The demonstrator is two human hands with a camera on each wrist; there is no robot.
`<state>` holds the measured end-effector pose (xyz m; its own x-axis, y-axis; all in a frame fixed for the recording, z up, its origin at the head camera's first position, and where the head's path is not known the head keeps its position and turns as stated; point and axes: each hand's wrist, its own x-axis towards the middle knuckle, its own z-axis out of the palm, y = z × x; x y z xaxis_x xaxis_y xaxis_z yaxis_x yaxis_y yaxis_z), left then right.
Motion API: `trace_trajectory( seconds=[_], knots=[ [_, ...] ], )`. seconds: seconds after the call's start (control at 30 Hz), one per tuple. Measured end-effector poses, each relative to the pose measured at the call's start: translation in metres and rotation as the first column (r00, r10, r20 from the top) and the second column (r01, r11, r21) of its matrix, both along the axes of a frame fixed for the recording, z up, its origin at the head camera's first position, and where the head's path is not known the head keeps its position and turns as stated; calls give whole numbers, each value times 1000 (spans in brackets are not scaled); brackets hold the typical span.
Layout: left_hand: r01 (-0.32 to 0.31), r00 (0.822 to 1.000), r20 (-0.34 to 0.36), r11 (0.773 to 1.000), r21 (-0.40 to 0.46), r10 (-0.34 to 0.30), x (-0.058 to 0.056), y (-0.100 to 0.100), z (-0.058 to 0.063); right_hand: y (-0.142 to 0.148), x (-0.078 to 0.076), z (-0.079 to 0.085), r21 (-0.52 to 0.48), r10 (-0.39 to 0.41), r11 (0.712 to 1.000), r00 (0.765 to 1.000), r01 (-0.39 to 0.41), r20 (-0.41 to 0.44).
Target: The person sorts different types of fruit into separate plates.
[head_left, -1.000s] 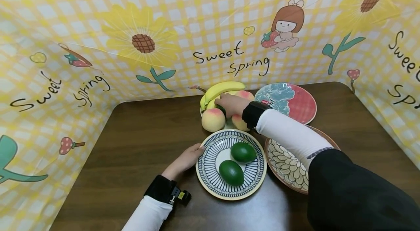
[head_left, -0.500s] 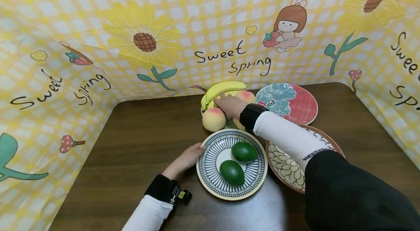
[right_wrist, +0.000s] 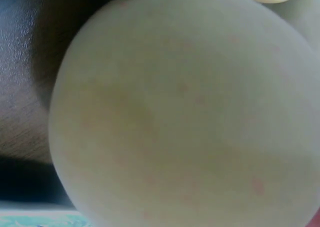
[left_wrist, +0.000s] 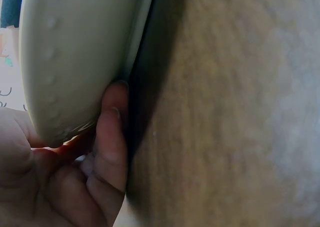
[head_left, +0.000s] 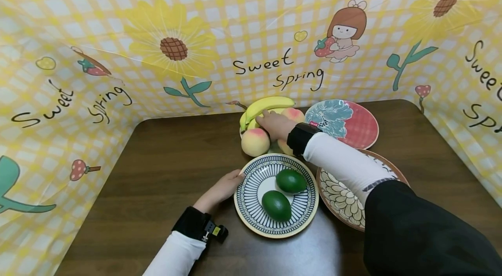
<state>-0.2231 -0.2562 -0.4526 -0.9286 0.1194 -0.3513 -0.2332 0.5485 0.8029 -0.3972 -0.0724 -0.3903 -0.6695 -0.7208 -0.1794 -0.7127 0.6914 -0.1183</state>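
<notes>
In the head view my left hand (head_left: pixel 222 187) holds the left rim of a blue-and-white striped plate (head_left: pixel 244 213). The left wrist view shows its fingers (left_wrist: pixel 111 142) curled beneath the pale underside of that plate. Two glossy dark green oval fruits, like avocados (head_left: pixel 276 206), lie on it. My right hand (head_left: pixel 276 126) reaches down among fruit at the back, between a bunch of bananas (head_left: pixel 270 103) and several peaches (head_left: pixel 256 142). Its fingertips are mostly hidden, so whether it holds anything is unclear. A peach (right_wrist: pixel 185 112) fills the right wrist view.
A red-and-teal plate (head_left: pixel 362 126) lies at the back right. Nearer, a brown-rimmed plate with a petal pattern (head_left: pixel 343 202) sits partly under the right sleeve, beside the striped plate. A yellow checked cloth (head_left: pixel 219 19) stands behind the wooden table (head_left: pixel 168 163).
A dark green fruit seen under my right hand one second ago is now hidden as that hand has shifted slightly left. My left hand and the striped plate stay in place.
</notes>
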Motion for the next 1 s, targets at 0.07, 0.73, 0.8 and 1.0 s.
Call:
trace_trajectory(
  seconds=[0.07,0.73,0.8,1.0],
  knots=[
    [0,1000,6,1000,-3,0,0,0,0,0,-1,1,-2,4,1000,1000,-4,-6],
    [-12,1000,6,1000,-7,12,0,0,0,14,3,31,-30,15,999,994,-18,-109],
    [-11,1000,10,1000,1,11,1,0,1,16,6,35,-29,13,999,994,-16,-104],
    [-11,1000,26,1000,17,10,1,-1,1,24,22,47,-38,23,999,993,-28,-116]
  ],
)
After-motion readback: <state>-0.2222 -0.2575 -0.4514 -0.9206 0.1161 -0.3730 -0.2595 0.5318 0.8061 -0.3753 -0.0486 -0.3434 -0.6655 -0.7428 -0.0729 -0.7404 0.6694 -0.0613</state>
